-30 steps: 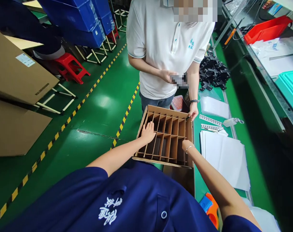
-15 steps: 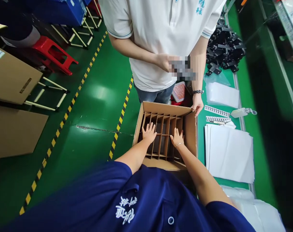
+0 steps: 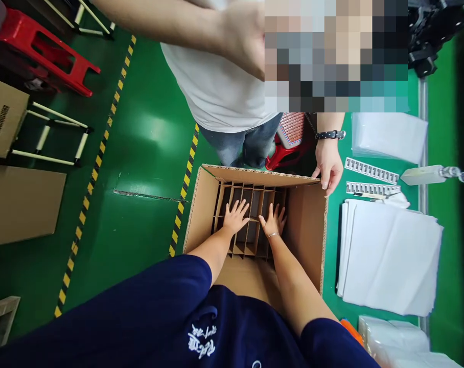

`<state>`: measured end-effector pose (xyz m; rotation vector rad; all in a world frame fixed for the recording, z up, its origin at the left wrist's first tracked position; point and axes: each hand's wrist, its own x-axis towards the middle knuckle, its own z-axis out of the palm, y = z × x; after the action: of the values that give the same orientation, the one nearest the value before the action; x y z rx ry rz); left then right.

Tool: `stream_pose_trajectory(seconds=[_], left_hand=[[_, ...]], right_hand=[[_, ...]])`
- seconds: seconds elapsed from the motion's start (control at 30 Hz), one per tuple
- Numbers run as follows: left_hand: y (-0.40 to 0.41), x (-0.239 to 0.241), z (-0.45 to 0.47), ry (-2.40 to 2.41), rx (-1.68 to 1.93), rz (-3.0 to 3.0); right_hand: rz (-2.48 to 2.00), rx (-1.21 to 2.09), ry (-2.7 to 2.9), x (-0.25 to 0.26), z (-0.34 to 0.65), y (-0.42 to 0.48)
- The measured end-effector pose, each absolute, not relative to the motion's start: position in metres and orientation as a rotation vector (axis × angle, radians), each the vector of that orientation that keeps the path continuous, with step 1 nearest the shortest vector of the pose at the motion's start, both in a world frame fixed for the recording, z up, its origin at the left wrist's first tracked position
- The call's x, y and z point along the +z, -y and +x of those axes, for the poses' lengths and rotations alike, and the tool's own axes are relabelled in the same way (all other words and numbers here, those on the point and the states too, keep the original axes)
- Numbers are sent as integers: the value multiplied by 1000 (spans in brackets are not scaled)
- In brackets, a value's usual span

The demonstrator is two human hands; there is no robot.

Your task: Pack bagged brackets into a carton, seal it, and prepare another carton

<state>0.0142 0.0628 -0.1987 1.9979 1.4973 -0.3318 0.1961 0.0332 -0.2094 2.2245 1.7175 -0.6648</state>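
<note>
An open cardboard box (image 3: 306, 230) stands before me with a cardboard divider grid (image 3: 251, 202) deep inside it. My left hand (image 3: 235, 216) lies flat on the grid's left cells with its fingers spread. My right hand (image 3: 272, 221), with a thin bracelet at the wrist, lies flat on the grid beside it, fingers spread too. Neither hand holds anything. A co-worker in a white shirt stands across the box, and their hand (image 3: 327, 166), with a dark watch on the wrist, rests on the box's far right corner.
White sheets (image 3: 389, 255) are stacked on the green bench to the right, with label strips (image 3: 371, 170) and a small bottle (image 3: 431, 175) behind them. Left lies green floor with a yellow-black line (image 3: 87, 189), flat cartons (image 3: 17, 207) and a red stool (image 3: 44, 51).
The divider grid has sunk from the box's rim down to deep inside, with both my hands pressing down on it. My right hand moved from the grid's right edge onto its top.
</note>
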Motion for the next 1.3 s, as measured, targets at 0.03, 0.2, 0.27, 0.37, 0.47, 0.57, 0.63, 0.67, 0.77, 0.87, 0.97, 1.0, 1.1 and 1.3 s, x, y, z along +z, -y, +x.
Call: stream_pose_trajectory(seconds=[0.03,0.2,0.27,0.37,0.47,0.57,0.63,0.67,0.77,0.87,0.97,1.0,1.1,1.3], left_hand=[[-63,-208,14,-1502,-352,1989],[-68,-247,17,-1501,-449,1971],[-70,-259,18,-1494,-477,1969],[-72,-273,21,-1486,-509,1958],[-71,-280,24,-1483,-528,1942],[-71,-269,29,-1490,-550,1921],[-75,-249,36,-1502,-578,1896],[-80,-236,40,-1507,-593,1884],[-103,-178,58,-1481,-616,1876],[-134,-101,77,-1374,-589,1925],[-154,-14,82,-1246,-475,2045],[-156,16,77,-1203,-413,2096],[-141,99,38,-1029,-114,2268],[-58,137,-130,-984,521,2364]], right_hand=[[2224,-677,-1709,-219,195,-33],[2238,-719,-1685,-260,192,-35],[2242,-736,-1685,-273,192,-36],[2239,-761,-1685,-288,195,-36],[2229,-779,-1681,-293,199,-36],[2208,-814,-1678,-281,200,-37],[2183,-855,-1680,-260,200,-42],[2169,-877,-1684,-246,200,-46],[2134,-925,-1730,-185,197,-71],[2089,-968,-1834,-106,194,-99],[2055,-1030,-1965,-23,197,-107],[2065,-1036,-2020,4,201,-99],[2165,-997,-2206,70,210,-39],[2432,-1295,-2266,86,146,153]])
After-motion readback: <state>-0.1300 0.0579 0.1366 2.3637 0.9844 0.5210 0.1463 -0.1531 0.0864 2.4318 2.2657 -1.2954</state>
